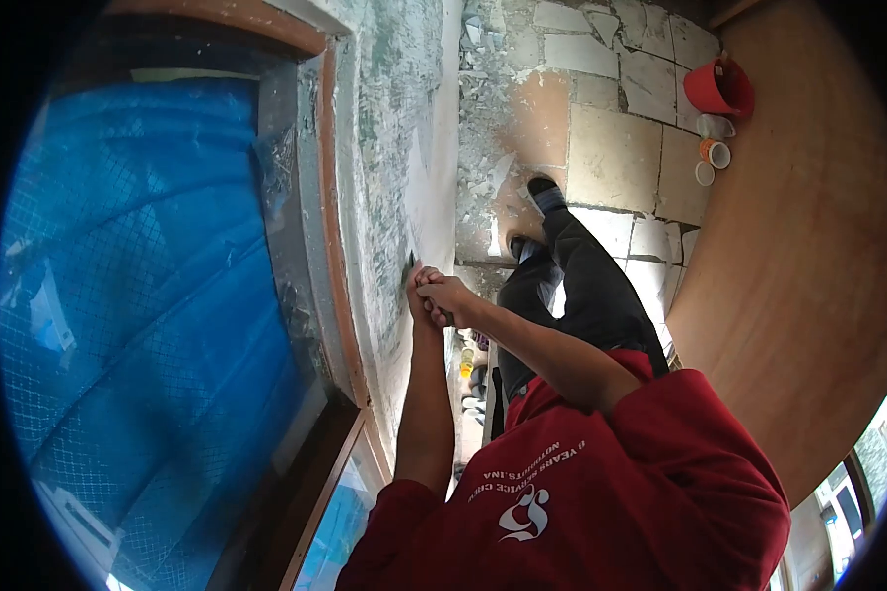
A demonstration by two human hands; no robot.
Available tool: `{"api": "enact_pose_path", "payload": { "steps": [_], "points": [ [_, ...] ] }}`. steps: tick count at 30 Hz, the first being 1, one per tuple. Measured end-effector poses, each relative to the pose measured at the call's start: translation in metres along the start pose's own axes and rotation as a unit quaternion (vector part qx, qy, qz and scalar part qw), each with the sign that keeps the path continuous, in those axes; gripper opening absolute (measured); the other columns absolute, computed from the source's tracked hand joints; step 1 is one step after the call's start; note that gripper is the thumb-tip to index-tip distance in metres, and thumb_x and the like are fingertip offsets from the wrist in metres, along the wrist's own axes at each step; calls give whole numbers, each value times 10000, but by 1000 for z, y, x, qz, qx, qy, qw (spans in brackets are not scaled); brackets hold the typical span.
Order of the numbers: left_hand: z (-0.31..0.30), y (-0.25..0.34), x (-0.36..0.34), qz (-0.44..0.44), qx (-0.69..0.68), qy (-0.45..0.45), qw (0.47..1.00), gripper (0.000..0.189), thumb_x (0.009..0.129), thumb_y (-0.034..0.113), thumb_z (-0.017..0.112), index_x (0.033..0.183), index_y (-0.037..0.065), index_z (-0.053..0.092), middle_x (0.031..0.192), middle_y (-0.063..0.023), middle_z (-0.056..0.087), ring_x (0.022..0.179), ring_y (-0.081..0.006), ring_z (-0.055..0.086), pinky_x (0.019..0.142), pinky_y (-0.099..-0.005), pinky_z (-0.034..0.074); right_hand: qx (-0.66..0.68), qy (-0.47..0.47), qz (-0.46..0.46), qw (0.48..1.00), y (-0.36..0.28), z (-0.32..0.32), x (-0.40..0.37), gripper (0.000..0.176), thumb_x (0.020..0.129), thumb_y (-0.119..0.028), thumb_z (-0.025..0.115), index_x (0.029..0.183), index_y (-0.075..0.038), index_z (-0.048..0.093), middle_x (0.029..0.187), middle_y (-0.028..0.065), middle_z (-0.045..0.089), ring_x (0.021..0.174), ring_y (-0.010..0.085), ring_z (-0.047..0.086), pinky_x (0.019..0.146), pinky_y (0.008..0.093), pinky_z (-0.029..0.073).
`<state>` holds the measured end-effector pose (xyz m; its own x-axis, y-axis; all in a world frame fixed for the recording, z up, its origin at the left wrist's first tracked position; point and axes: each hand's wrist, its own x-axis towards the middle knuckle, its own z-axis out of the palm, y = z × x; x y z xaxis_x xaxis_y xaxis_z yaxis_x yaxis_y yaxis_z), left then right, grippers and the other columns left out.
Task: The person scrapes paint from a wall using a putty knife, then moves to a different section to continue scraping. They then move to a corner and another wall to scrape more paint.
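Near the frame's centre, two bare hands, left hand [422, 286] and right hand [448, 297], close their fingers around one slim dark tool [412, 260] at one peeling green-and-white plaster wall [389, 148].

Lighting: mod. bright, uneven. Floor [613, 146] w/ near-white patches; wall [430, 128] pale, bright by its R edge. Window [148, 295]: blue, w/ pale reflections. Trousers [597, 261] v. dark, detail lost. Far-R bkgd. blown out.
Quality: wide-angle, circ. vignette, black corners; panel [793, 246] bowed at edge. Centre fairly sharp; fine detail soft.
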<state>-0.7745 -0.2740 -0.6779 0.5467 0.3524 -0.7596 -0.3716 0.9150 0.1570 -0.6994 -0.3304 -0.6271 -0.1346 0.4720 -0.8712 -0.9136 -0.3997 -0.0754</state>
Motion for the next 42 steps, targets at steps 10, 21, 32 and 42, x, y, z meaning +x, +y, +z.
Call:
{"api": "enact_pose_path", "payload": {
  "steps": [10, 21, 32, 42],
  "points": [
    [-12, -9, -32, -9, -5, 30, 1000, 408, 926, 260, 532, 567, 154, 369, 521, 23, 401, 521, -93, 434, 562, -211, 425, -25, -15, -24, 999, 26, -4, -44, 110, 844, -178, 579, 815, -82, 534, 582, 32, 476, 372, 121, 447, 304, 269, 359],
    [-18, -11, -24, 51, -67, -11, 996, 232, 900, 143, 445, 679, 95, 391, 634, -13, 397, 623, -139, 416, 659, -265, 399, -6, -72, 37, 997, -1, -7, -39, 155, 826, -125, 533, 693, -131, 454, 553, -5, 429, 354, 78, 386, 294, 228, 285],
    [-6, -26, -14, 94, -97, 32, 990, 299, 939, 192, 414, 658, 115, 347, 634, -5, 360, 619, -137, 380, 653, -268, 378, -140, -60, -24, 988, -5, -28, -1, 94, 771, -124, 604, 699, -103, 548, 566, 17, 494, 448, 98, 462, 400, 277, 380],
    [-30, -18, 9, 42, -53, -31, 997, 277, 924, 221, 403, 666, 123, 403, 593, 1, 395, 535, -115, 373, 550, -256, 344, -94, -51, -21, 994, 2, -35, 21, 145, 776, -113, 596, 667, -110, 501, 527, -1, 459, 380, 93, 431, 295, 232, 293]
  ]
}}
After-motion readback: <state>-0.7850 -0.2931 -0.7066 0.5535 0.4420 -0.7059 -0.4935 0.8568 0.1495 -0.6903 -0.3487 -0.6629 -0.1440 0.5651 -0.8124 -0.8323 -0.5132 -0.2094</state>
